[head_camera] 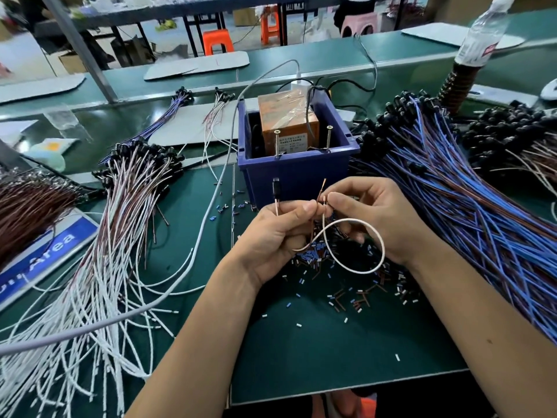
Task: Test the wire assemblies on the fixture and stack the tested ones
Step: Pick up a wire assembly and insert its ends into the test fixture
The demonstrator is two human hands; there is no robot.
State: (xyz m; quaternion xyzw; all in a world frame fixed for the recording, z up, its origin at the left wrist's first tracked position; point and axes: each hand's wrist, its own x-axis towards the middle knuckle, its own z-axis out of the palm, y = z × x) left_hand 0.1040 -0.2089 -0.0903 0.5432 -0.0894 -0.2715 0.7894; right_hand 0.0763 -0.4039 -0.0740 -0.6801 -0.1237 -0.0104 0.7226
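Left of the blue plastic bin (pixel 297 164), a fanned heap of thin white-and-brown wires (pixel 120 236) with black plug ends sprawls over the green mat (pixel 301 342). The square-walled bin holds an orange, film-wrapped block (pixel 289 122), with two bare metal screws (pixel 276 143) standing upright at its front rim. Just in front of the bin, the left hand (pixel 271 236) pinches one wire assembly (pixel 352 236), black plug (pixel 275 188) up; its white lead curls in a loop. The right hand (pixel 376 215) pinches the stripped coppery tips. Short cut bits of insulation (pixel 346 297) litter the mat below. Right of the bin lies a thick sheaf of glossy blue-and-brown wires (pixel 467 221).
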